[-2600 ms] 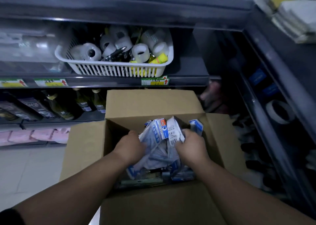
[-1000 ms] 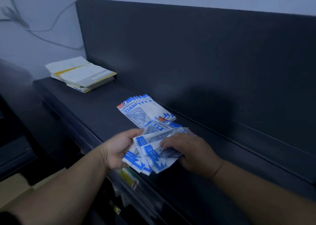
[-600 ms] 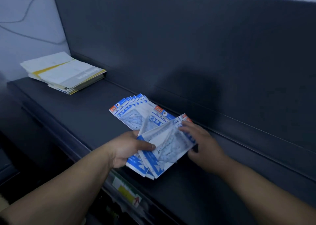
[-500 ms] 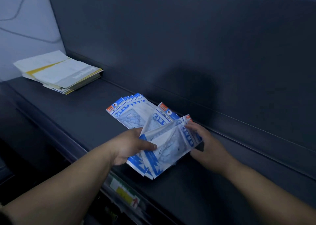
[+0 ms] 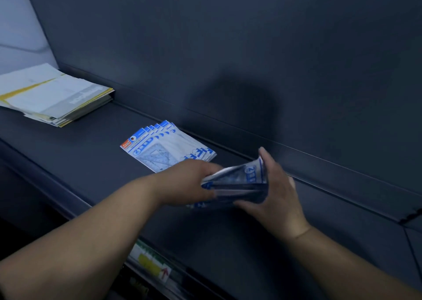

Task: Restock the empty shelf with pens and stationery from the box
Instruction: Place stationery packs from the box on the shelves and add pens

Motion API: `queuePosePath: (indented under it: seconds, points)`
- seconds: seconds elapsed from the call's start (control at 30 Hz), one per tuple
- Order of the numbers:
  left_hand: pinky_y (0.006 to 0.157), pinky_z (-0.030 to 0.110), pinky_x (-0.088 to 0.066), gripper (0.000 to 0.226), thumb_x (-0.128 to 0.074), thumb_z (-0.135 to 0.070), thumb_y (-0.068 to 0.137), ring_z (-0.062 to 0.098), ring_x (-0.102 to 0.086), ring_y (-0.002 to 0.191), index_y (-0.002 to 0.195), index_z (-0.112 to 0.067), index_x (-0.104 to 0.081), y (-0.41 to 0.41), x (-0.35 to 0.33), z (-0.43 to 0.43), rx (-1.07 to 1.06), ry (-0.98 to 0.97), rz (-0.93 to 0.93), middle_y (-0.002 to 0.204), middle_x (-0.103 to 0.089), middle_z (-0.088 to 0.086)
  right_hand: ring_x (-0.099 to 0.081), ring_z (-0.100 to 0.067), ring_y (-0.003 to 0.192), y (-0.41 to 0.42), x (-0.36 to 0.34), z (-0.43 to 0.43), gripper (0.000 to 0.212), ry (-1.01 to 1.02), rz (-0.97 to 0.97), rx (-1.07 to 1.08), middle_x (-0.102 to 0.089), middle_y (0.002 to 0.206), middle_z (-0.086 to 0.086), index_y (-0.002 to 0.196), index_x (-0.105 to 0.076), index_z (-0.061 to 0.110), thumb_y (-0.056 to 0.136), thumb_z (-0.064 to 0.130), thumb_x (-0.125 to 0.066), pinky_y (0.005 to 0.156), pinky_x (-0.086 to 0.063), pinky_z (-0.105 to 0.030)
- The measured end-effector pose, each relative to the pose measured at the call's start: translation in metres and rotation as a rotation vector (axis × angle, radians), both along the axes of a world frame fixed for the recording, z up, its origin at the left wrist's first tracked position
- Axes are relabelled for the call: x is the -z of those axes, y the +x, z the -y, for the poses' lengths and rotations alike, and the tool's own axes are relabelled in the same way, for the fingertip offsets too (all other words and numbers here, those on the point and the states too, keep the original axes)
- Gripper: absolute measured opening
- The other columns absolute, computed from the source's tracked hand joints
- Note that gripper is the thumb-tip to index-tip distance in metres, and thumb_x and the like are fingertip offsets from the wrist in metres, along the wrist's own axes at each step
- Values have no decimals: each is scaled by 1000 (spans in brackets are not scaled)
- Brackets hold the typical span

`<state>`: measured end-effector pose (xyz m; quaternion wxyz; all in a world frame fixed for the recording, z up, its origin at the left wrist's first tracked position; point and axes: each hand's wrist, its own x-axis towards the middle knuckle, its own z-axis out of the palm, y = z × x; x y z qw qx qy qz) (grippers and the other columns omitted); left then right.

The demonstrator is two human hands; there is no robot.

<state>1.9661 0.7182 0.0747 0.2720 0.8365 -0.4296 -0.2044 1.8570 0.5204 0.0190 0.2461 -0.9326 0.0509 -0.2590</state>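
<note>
**Setting.** Dark metal shelf (image 5: 91,167) with a dark back panel (image 5: 228,48); pale wall (image 5: 18,25) at upper left. Dim light.

**Item 1.** Stack of papers (image 5: 52,96), far left of the shelf, lying flat, well apart from the rest.

**Item 2.** Row of packets (image 5: 164,149), blue and white and printed "Geometric", fanned flat on the shelf near the back panel. No hand touches it.

**Item 3.** Bundle of packets (image 5: 237,181), same kind, held between both hands just right of the row and just above the shelf. Blurred.

**Item 4.** Left hand (image 5: 189,183): fingers curled round the left end of the bundle.

**Item 5.** Right hand (image 5: 274,190): cupped round the right end, one finger upright behind the top edge, the others folded beneath.

**Item 6.** Price label (image 5: 150,263) on the front edge of the shelf, below the forearms.

**Change noted.** Half a second ago the bundle lay spread open, faces up, overlapping the row. Now it is gathered into one closed sheaf, turned edge-on and clear of the row.

**Reading.** The packets appear squared up, ready to be laid down as a second lot beside the first. Restocking looks early: most of the shelf is bare. The box is out of view.
</note>
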Motion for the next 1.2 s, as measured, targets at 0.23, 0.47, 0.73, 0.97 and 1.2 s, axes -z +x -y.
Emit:
queuePosePath:
  seconds: [0.23, 0.47, 0.73, 0.97, 1.2]
  points:
    - [76, 28, -55, 41, -76, -24, 71, 1, -63, 78, 105, -40, -61, 2, 18, -1, -137, 60, -9, 89, -66, -17, -52, -6, 93, -8, 4, 5, 106, 100, -146, -6, -50, 100, 30, 137, -16, 62, 53, 52, -80, 92, -42, -27]
    - [69, 7, -43, 61, -87, -29, 62, 0, -57, 92, 110, -45, -53, 3, 33, -16, -442, -196, -74, 105, -56, -25, -53, 1, 88, -1, 3, 17, 46, 53, -88, -43, -55, 97, 22, 95, -60, 36, 58, 45, -84, 86, -48, -35]
    - [68, 23, -54, 92, -87, -8, 63, 4, -67, 89, 134, -37, -36, -25, 73, 1, -609, -694, -489, 116, -58, -9, -54, 6, 101, 10, 16, 2, 75, 385, -112, -151, -51, 114, 19, 106, -44, 52, 54, 26, -91, 81, -41, -3]
    - [77, 13, -49, 61, -81, -15, 73, 0, -61, 83, 117, -37, -46, -24, 83, -3, -584, -473, -283, 98, -63, -4, -56, -7, 93, 2, -3, 13, 34, 67, -90, -87, -58, 93, 16, 85, -67, 30, 59, 37, -88, 93, -40, -27]
    - [73, 24, -53, 56, -73, 3, 77, 12, -63, 83, 120, -23, -47, -19, 61, -2, -573, -783, -434, 98, -65, 2, -55, -7, 72, 17, -35, -1, 30, -220, -448, -64, -63, 71, 14, 85, -63, 35, 70, 60, -66, 79, -40, -28]
